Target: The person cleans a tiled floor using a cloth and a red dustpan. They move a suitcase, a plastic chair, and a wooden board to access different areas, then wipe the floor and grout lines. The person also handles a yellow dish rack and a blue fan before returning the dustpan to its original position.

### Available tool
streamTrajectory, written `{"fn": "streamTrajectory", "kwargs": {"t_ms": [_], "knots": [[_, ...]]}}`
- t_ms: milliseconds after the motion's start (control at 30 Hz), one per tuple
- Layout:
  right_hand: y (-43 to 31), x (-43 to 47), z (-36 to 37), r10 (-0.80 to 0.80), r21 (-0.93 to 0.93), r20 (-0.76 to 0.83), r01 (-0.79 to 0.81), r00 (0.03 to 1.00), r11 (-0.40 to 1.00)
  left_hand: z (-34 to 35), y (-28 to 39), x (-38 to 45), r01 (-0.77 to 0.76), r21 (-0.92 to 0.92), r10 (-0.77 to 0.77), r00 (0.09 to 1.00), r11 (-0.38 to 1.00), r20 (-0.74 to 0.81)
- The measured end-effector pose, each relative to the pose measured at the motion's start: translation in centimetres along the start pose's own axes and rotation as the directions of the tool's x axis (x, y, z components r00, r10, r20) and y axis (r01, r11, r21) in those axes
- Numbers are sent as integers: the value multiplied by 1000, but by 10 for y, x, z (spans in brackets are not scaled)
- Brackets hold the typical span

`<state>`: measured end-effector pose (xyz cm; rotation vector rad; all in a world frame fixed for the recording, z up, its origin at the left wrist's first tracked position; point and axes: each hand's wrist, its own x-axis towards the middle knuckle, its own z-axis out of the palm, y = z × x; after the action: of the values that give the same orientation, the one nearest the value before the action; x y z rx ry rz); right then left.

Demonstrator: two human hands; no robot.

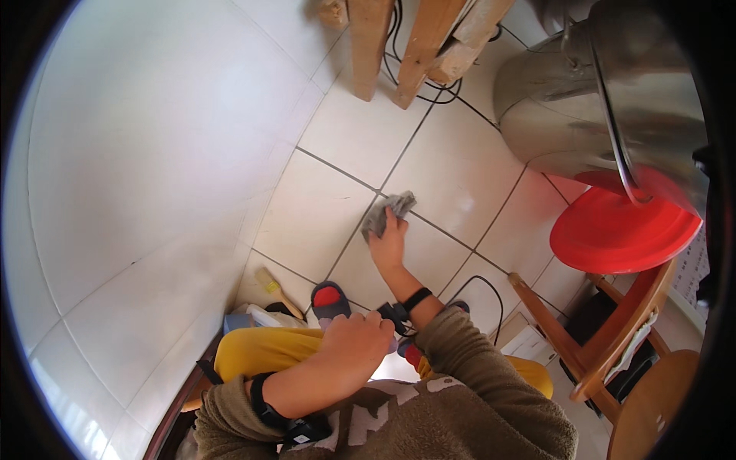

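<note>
My right hand (390, 244) reaches down to the white tiled floor (339, 195) and grips a crumpled grey cloth (384, 215). The cloth lies against the floor by a crossing of dark grout lines. Closer to my body, my left hand (356, 348) is curled above my lap with its knuckles up. A bit of something pale lilac shows at either side of that fist; whether the hand holds it cannot be told, as the palm is hidden. Below it is a dark slipper (330, 299) on my foot, over a red sock.
A white tiled wall (155, 144) rises on the left. A paintbrush (279, 290) lies near its foot. Wooden legs (368, 52) and a black cable (445, 100) are ahead. On the right stand a large metal pot (552, 109), a red plastic basin (624, 230) and a wooden chair (609, 345).
</note>
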<state>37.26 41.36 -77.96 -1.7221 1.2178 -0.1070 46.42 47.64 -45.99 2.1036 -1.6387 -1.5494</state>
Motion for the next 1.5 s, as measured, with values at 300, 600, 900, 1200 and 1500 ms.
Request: {"fn": "streamTrajectory", "kwargs": {"t_ms": [300,600,900,1200,1500], "knots": [[-128,96,125,-121,-5,54,121,991,993,-14,-36,-48,146,-60,-154,972,988,-180],[-128,5,174,-377,-291,515,571,770,768,1,-30,-66,187,-78,-200,956,979,-213],[-84,-6,142,-503,-18,859,987,98,162,-3,-18,-47,159,-61,-166,977,985,-131],[-35,90,-1,-579,-19,812,988,-76,-156,-8,-3,-5,54,38,-49,991,998,-122],[9,174,-189,-509,-600,611,774,606,201,-8,11,21,-50,85,55,997,995,-55]]}}
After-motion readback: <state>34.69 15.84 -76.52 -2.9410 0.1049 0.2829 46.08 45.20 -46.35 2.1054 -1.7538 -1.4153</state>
